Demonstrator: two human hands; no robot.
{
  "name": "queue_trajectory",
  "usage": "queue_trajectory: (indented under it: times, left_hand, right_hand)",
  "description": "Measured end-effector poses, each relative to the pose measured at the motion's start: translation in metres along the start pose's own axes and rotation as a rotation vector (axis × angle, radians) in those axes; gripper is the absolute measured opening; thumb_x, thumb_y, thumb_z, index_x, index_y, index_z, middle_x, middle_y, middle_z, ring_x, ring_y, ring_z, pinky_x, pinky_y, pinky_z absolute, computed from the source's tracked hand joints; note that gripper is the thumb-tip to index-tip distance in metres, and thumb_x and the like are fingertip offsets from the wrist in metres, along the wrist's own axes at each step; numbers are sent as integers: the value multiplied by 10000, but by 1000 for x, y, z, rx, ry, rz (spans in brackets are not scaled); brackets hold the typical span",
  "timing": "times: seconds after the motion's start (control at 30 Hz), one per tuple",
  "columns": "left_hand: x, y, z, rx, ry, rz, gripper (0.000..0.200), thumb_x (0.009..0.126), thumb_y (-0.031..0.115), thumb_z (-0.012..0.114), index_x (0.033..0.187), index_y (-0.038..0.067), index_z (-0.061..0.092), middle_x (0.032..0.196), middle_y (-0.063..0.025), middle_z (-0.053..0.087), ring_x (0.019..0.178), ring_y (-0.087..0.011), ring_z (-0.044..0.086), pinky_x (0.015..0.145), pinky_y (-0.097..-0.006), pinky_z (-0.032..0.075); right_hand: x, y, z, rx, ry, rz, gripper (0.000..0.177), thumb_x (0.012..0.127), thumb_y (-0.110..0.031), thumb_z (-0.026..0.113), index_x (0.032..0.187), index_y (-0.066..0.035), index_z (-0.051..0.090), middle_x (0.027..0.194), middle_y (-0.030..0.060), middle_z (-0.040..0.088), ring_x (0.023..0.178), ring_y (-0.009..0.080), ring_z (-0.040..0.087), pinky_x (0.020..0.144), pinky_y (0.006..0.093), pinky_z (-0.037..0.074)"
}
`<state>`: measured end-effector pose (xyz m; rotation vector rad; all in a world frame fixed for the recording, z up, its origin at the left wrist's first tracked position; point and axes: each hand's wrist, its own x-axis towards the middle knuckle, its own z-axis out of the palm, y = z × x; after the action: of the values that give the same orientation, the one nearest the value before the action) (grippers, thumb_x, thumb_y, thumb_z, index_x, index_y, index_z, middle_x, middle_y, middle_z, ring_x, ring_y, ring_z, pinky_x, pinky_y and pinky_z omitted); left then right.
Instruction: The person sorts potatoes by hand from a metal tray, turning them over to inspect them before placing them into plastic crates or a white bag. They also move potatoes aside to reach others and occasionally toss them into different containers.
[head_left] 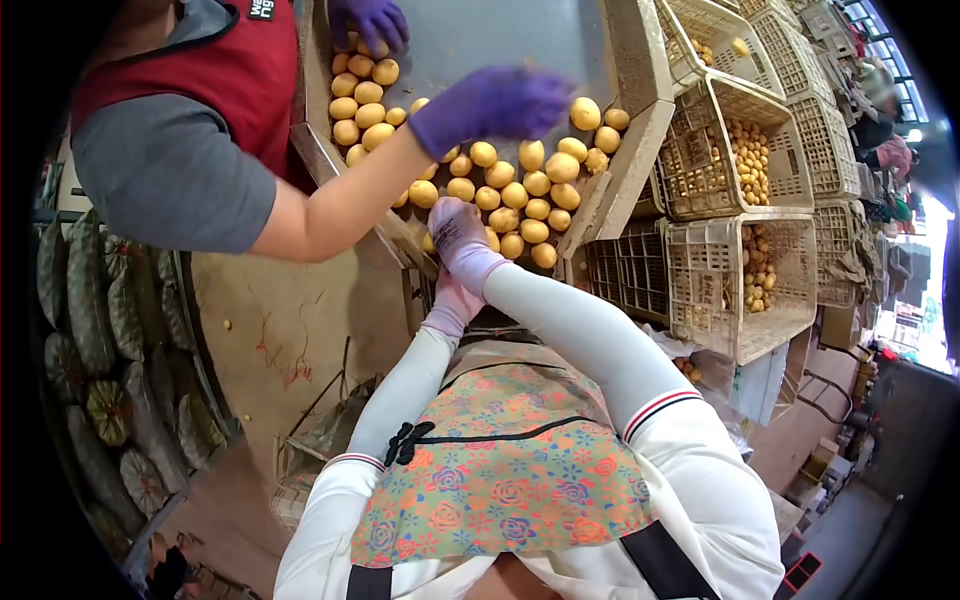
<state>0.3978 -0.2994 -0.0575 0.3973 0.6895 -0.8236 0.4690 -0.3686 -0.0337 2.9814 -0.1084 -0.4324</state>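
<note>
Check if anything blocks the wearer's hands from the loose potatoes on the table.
Nothing visible blocks the right hand: potatoes lie next to it. In this view, the right hand sits between the left hand and the potatoes. The co-worker's forearm crosses over the left of the table.

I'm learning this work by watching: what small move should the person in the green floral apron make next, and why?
Probably shift the right hand in its pale lilac glove slightly rightward to the nearest round yellow-brown potatoes: they lie loose right beside it, and the co-worker's blurred purple-gloved hand is farther forward, so the two should stay apart.
</note>
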Motion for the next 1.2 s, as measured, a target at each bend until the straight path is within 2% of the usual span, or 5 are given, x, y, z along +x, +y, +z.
queue_trajectory:
  times: [0.37,0.47,0.53,0.77,1.2]
  left_hand:
    - [-14,-4,23,18,-108,-37,836,901,783,444,1544,262,325,1581,-42,380,1462,-358,364,1116,-724,256]
    - [2,-2,9,-77,-243,-133,795,941,678,452,1559,199,308,1615,-96,324,1474,-441,316,1128,-756,201]
    - [-1,3,20,-83,-100,-165,717,947,568,504,1538,192,350,1582,-114,381,1440,-462,364,1105,-771,228]
    - [16,0,4,110,-162,-159,696,918,498,599,1509,185,404,1530,-107,467,1396,-429,437,1078,-760,285]
    - [11,0,28,21,-99,-230,806,897,642,570,1533,201,343,1591,-77,352,1444,-381,335,1125,-770,184]
  right_hand:
    - [-55,84,-39,283,714,-337,219,784,-127,642,996,-177,630,1085,42,597,947,227,615,666,383,518]
    - [-87,196,-82,-19,419,158,195,881,-36,608,1040,-106,695,939,116,670,902,248,653,710,428,532]
    - [-92,280,-106,104,1089,242,229,832,-5,657,1050,-75,655,933,62,635,823,204,642,659,379,525]
    - [-107,137,-56,303,93,24,705,798,-313,705,1421,-80,471,1323,226,516,1253,374,511,1033,523,413]
    - [-35,133,-30,142,160,162,669,812,-218,701,1449,-184,501,1490,189,436,1284,348,504,1060,505,377]
